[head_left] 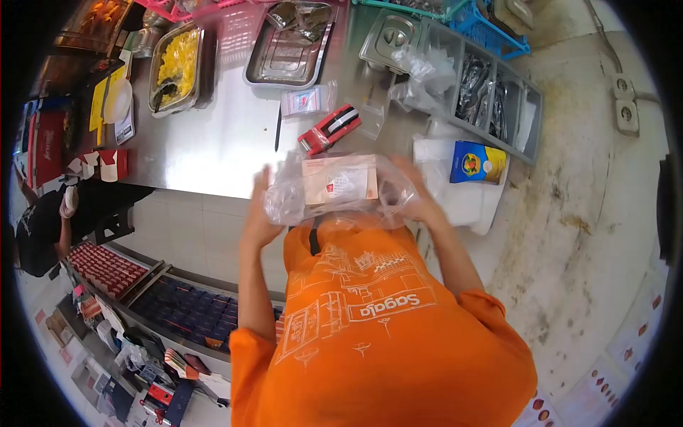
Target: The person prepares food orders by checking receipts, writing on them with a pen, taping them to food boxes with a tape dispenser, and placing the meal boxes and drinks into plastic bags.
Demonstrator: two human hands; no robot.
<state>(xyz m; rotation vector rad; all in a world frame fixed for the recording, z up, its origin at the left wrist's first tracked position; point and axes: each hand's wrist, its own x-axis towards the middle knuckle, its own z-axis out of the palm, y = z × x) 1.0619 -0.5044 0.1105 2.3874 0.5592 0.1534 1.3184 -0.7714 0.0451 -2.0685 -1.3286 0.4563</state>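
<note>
A clear plastic bag (286, 196) with a light brown box (340, 179) inside lies at the table's front edge, close to the orange shirt. My left hand (263, 210) is at the bag's left side, its fingers pointing up and partly blurred. At the right side of the bag is my right hand (416, 192), blurred, its fingers partly behind the plastic; its grip is unclear. A white label shows on the box. Just beyond the bag lies a red and black stapler-like tool (330, 129).
Behind stand a metal tray (250, 71) and a tray of yellow food (178, 67). A grey divided bin (462, 85) holds plastic bags at the back right. A blue and yellow packet (477, 162) lies on white plastic. A person in black (43, 228) is at the far left.
</note>
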